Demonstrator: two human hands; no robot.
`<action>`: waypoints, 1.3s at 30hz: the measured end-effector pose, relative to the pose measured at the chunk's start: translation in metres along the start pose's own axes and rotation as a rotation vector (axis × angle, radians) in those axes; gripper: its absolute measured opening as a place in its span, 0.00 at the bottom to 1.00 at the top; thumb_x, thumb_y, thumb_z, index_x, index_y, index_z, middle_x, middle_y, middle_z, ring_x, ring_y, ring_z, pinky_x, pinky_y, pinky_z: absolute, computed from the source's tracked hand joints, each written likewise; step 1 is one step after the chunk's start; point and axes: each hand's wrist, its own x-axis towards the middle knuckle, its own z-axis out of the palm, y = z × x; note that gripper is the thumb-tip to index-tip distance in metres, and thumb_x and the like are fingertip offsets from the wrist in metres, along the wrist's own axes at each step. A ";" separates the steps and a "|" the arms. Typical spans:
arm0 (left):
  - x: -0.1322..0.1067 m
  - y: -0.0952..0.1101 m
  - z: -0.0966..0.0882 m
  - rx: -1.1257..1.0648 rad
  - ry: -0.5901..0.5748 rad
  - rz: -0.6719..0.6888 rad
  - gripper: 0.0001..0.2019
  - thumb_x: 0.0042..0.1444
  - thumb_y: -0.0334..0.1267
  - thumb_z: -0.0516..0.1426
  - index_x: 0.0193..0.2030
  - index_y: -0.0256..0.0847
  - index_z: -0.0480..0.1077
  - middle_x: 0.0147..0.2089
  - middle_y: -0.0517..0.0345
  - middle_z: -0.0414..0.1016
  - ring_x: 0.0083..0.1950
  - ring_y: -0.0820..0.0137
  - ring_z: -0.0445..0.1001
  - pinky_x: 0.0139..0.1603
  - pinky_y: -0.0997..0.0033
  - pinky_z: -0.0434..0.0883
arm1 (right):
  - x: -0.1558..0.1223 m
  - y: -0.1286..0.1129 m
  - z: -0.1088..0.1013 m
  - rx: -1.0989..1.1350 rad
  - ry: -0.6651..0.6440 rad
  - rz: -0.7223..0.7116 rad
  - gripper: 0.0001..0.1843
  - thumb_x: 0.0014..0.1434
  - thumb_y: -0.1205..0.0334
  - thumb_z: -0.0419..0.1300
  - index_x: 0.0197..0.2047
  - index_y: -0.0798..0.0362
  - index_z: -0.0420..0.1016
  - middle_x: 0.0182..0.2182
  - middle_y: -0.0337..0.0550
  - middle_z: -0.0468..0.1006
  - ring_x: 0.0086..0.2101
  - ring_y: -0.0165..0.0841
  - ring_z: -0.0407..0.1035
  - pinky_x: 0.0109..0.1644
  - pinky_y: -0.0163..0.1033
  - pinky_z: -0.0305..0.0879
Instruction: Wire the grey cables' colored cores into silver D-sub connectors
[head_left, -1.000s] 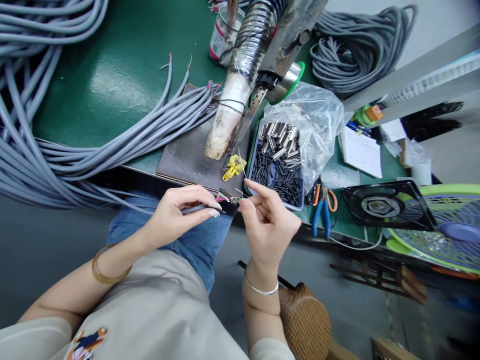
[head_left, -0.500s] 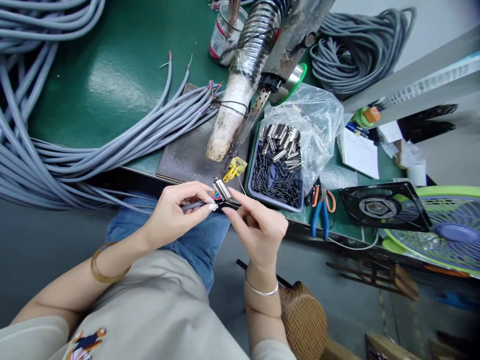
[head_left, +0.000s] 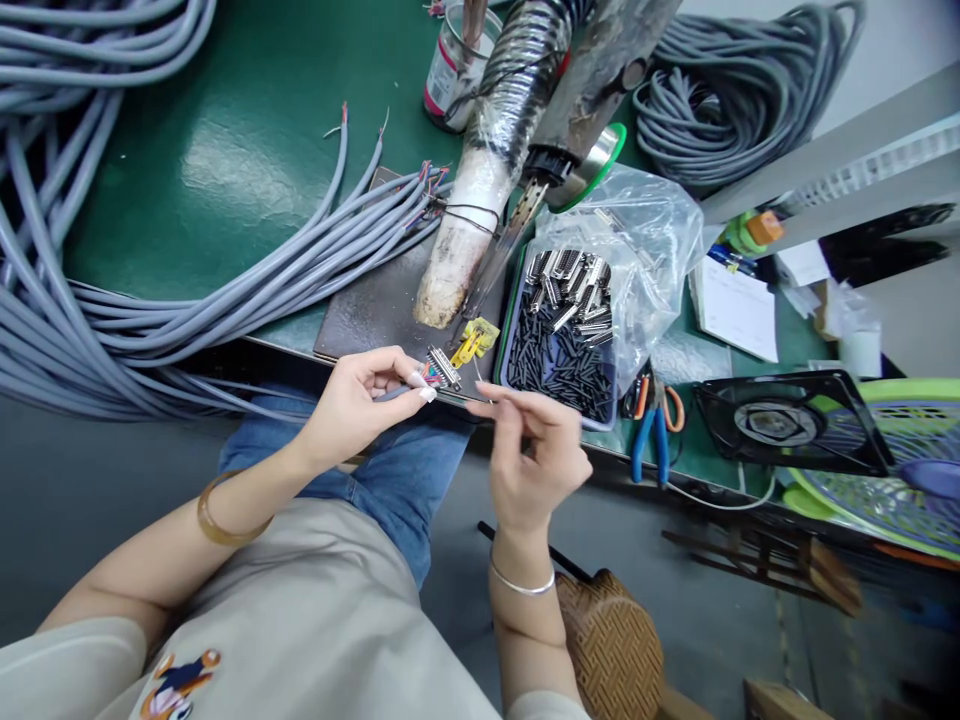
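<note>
My left hand (head_left: 360, 400) has its fingers clamped on the thin grey jacketed cable (head_left: 391, 393), just behind its small silver multi-pin connector (head_left: 442, 366), at the near edge of the green matted surface (head_left: 247, 150). My right hand (head_left: 536, 455) is at 4 o'clock, fingers pinched together, on what I cannot tell. Light, I judge: limp cable, fragile leads, so grip the jacket, not the pins. Blue plastic tray of black sleeves (head_left: 559, 365) at 2 o'clock.

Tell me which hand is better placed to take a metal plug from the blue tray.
Right, probably. The right hand is close to the tray; the left hand is farther and grips the grey cable with its plug.
</note>
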 end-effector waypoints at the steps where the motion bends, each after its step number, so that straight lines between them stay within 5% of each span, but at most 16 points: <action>1: 0.001 0.000 0.001 -0.002 0.005 0.004 0.10 0.47 0.38 0.69 0.28 0.37 0.73 0.35 0.54 0.82 0.38 0.71 0.81 0.44 0.73 0.78 | 0.001 0.001 0.004 -0.020 -0.041 -0.032 0.09 0.67 0.68 0.61 0.49 0.47 0.74 0.43 0.42 0.87 0.36 0.33 0.83 0.40 0.38 0.80; 4: 0.004 0.000 0.003 0.020 0.029 0.031 0.09 0.48 0.37 0.68 0.29 0.37 0.73 0.35 0.54 0.82 0.36 0.72 0.80 0.41 0.75 0.77 | 0.005 0.001 0.015 0.031 -0.110 -0.030 0.04 0.65 0.68 0.62 0.41 0.49 0.74 0.46 0.45 0.86 0.44 0.35 0.83 0.45 0.39 0.82; 9: 0.008 0.002 0.006 0.164 0.103 0.098 0.07 0.51 0.36 0.65 0.30 0.38 0.72 0.37 0.55 0.82 0.36 0.72 0.79 0.38 0.76 0.75 | 0.012 -0.001 0.026 0.130 -0.083 0.064 0.07 0.65 0.67 0.60 0.35 0.49 0.67 0.49 0.49 0.85 0.42 0.36 0.84 0.47 0.42 0.83; 17: 0.010 0.003 0.008 0.399 0.158 0.222 0.05 0.55 0.35 0.62 0.30 0.39 0.72 0.32 0.59 0.77 0.34 0.72 0.75 0.36 0.75 0.72 | 0.020 0.004 0.027 0.132 -0.050 -0.034 0.08 0.65 0.70 0.59 0.36 0.48 0.66 0.49 0.47 0.85 0.42 0.35 0.84 0.47 0.42 0.84; 39: 0.011 0.006 0.008 0.473 0.160 0.342 0.05 0.56 0.31 0.61 0.31 0.39 0.71 0.30 0.61 0.76 0.29 0.76 0.73 0.31 0.78 0.69 | 0.029 0.005 0.028 0.028 -0.033 -0.180 0.08 0.60 0.73 0.65 0.37 0.50 0.73 0.44 0.43 0.86 0.41 0.33 0.83 0.46 0.40 0.82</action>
